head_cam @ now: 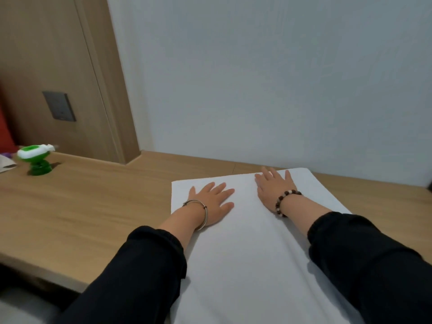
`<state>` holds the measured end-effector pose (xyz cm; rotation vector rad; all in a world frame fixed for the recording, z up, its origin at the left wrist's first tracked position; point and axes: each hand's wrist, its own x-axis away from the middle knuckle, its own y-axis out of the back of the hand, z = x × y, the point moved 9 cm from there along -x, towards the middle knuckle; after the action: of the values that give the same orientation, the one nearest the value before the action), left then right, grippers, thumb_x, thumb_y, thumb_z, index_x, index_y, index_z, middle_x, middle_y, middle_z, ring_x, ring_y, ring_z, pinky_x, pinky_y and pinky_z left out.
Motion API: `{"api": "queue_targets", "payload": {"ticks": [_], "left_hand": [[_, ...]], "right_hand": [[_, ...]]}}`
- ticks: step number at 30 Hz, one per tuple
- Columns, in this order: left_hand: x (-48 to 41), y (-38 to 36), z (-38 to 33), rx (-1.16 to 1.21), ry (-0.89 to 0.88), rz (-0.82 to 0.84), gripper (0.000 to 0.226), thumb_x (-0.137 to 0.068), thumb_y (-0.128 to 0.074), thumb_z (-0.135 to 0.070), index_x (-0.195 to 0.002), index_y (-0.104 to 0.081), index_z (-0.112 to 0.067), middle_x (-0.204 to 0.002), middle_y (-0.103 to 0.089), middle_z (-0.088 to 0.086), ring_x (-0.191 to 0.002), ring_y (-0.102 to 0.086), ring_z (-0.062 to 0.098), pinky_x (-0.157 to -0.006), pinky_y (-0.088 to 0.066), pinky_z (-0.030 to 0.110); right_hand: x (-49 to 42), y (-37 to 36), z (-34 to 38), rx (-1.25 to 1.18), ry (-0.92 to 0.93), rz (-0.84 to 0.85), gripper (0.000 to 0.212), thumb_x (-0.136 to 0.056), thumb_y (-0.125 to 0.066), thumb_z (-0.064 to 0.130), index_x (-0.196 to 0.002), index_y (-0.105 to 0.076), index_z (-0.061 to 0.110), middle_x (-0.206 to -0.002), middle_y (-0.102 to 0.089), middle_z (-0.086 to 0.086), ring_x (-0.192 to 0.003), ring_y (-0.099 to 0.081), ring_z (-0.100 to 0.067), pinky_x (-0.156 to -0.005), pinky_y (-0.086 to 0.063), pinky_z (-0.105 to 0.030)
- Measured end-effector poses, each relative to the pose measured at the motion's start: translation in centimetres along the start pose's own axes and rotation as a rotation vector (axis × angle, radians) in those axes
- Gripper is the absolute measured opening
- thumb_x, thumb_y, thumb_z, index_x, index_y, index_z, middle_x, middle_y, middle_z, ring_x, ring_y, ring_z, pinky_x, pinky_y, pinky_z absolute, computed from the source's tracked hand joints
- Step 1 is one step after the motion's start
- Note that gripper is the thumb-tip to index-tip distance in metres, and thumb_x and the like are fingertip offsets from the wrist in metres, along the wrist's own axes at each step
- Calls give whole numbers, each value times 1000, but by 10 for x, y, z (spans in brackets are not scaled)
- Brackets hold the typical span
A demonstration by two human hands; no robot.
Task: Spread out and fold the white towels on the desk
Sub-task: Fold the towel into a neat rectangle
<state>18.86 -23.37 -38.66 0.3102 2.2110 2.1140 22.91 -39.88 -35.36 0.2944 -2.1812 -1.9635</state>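
A white towel [247, 249] lies spread flat on the wooden desk [98, 202], running from near the wall down to the bottom edge of the view. My left hand [214, 202] rests palm down on the towel's far left part, fingers straight and spread. My right hand [274, 187] lies flat near the towel's far edge, fingers straight and pointing towards the wall. A soft crease runs down the towel between my forearms. Both arms wear black sleeves, with a metal bangle on the left wrist and a bead bracelet on the right.
A green and white bottle [37, 159] stands at the desk's far left, next to a bit of paper. A grey-white wall [268, 78] rises right behind the towel. A wooden panel with a dark switch plate [59, 106] stands at the left.
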Motion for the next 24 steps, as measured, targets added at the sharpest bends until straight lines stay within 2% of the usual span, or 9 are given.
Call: {"api": "queue_targets", "payload": {"ticks": [4, 9, 11, 13, 16, 18, 19, 21, 24], "left_hand": [[14, 0, 8, 14, 143, 38, 55, -93, -13, -59, -145, -1, -49, -157, 8, -19, -145, 7, 15, -110, 1, 62], [51, 4, 18, 85, 379, 37, 57, -93, -11, -55, -147, -1, -43, -158, 8, -13, -145, 7, 20, -108, -1, 65], [70, 6, 18, 69, 459, 39, 59, -92, -11, -55, -149, -5, -38, -158, 0, -7, -145, -1, 23, -107, -9, 64], [84, 17, 15, -4, 492, 51, 64, -90, -14, -57, -148, -20, -29, -153, -24, 4, -138, -22, 27, -103, -28, 56], [94, 42, -4, -255, 395, 91, 61, -93, -17, -53, -130, -50, -18, -131, -53, 5, -117, -50, 25, -86, -44, 34], [98, 49, -25, -407, 273, 113, 41, -95, -26, -37, -110, -60, -20, -118, -60, 2, -98, -55, 23, -66, -38, 28], [100, 51, -34, -437, 232, 110, 31, -93, -31, -30, -100, -60, -21, -113, -62, 2, -90, -54, 23, -62, -36, 28], [102, 52, -42, -393, 206, 55, 21, -91, -38, -23, -94, -58, -21, -108, -64, 2, -87, -55, 24, -66, -38, 28], [99, 59, -50, -241, 185, -117, 33, -95, -31, -24, -115, -56, -17, -121, -58, 6, -109, -53, 26, -80, -41, 32]], "right_hand": [[33, 18, 22, -23, -85, 0, 54, -97, -28, 25, -149, -16, 16, -159, 0, -6, -146, -2, -25, -117, -5, -48], [85, 18, 31, -90, -140, 70, 45, -96, -26, 26, -140, -29, 16, -152, -20, -6, -136, -23, -27, -108, -22, -51], [104, 4, 29, -136, -158, 147, 49, -97, -25, 37, -142, -26, 18, -151, -21, -5, -136, -24, -28, -105, -26, -52], [122, -14, 23, -146, -136, 226, 59, -96, -22, 51, -148, -15, 23, -156, -11, -2, -142, -15, -28, -109, -22, -55], [140, -23, 2, -104, -69, 213, 58, -96, -16, 57, -149, -3, 39, -160, 4, 2, -146, 3, -26, -112, -5, -58], [144, -20, -21, -23, -72, 189, 53, -99, -18, 52, -149, -5, 42, -160, 5, 0, -146, 8, -28, -112, 1, -59], [144, -17, -32, 35, -86, 193, 50, -100, -21, 46, -148, -7, 42, -160, 6, -1, -146, 10, -29, -112, 3, -60], [142, -8, -43, 108, -89, 187, 49, -100, -24, 33, -148, -15, 40, -160, 6, -3, -145, 10, -30, -112, 3, -59], [137, 4, -20, -51, 17, 101, 46, -102, -23, 33, -148, -23, 35, -160, 3, 1, -146, 5, -24, -114, -1, -53]]}}
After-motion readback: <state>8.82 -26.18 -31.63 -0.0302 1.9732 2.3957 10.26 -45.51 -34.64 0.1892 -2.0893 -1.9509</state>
